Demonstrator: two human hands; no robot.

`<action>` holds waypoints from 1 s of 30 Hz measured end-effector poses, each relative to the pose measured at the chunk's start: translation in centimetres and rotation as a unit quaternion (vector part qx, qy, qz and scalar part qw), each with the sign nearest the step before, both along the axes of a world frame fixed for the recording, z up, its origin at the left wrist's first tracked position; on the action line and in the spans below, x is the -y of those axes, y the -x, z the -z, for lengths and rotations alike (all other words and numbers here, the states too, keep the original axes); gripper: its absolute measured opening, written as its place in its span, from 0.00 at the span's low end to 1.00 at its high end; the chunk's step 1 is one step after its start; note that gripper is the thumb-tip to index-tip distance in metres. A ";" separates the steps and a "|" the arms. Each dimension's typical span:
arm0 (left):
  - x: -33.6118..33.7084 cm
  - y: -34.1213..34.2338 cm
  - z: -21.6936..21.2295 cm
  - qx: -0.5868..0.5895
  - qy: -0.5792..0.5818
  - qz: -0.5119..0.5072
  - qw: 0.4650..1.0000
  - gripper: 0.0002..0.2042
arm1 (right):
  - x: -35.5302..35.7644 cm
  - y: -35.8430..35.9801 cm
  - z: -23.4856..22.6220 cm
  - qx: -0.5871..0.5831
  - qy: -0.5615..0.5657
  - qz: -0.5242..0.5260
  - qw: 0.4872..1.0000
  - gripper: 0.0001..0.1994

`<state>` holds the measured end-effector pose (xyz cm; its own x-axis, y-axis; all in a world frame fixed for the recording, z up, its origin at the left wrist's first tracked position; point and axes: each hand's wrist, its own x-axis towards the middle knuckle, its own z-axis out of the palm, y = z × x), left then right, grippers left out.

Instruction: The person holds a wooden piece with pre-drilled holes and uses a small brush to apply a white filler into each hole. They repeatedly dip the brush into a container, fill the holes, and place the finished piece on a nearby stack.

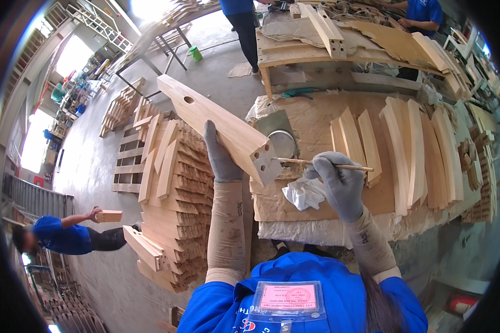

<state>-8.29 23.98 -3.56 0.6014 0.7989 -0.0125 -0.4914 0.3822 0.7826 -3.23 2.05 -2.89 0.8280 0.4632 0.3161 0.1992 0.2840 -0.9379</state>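
Note:
My left hand [223,158], in a grey glove, is closed around a long pale wooden beam [211,119]. The beam tilts up to the far left, with several drilled holes in its near end and one in its upper face. In my gloved right hand [340,186] is a thin wooden stick [356,167], pinched between the fingers. Its far tip reaches the drilled end; whether it enters a hole I cannot tell. Below the stick lies a crumpled white cloth [304,194]. Just beyond the beam's end sits a round, shallow dish [282,143] on a dark green sheet [276,122].
Curved wooden slats [416,152] lie on the cardboard-covered table [311,114] to the right. A tall stack of wooden pieces [175,222] stands at left beside a pallet [129,164]. A co-worker [66,236] holds a block there. Another workbench [366,55] stands ahead.

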 end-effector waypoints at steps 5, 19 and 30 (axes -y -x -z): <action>0.3 0.5 -1.1 0.006 -0.002 0.006 1.000 0.31 | 0.8 0.1 -1.7 -0.159 -0.046 0.019 0.986 0.07; 0.4 1.0 -0.9 0.007 -0.013 0.028 1.000 0.31 | 0.0 -0.3 -2.9 0.081 -0.012 -0.038 0.996 0.05; 0.6 1.5 -1.5 0.018 -0.017 0.044 0.999 0.31 | 0.6 0.3 -3.9 0.022 -0.036 -0.030 0.999 0.05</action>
<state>-9.81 23.33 -2.01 0.6684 0.7429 0.0375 -0.4856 0.3976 0.7786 -3.58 1.49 1.03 0.7842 0.4864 0.3852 0.2196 0.3631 -0.9055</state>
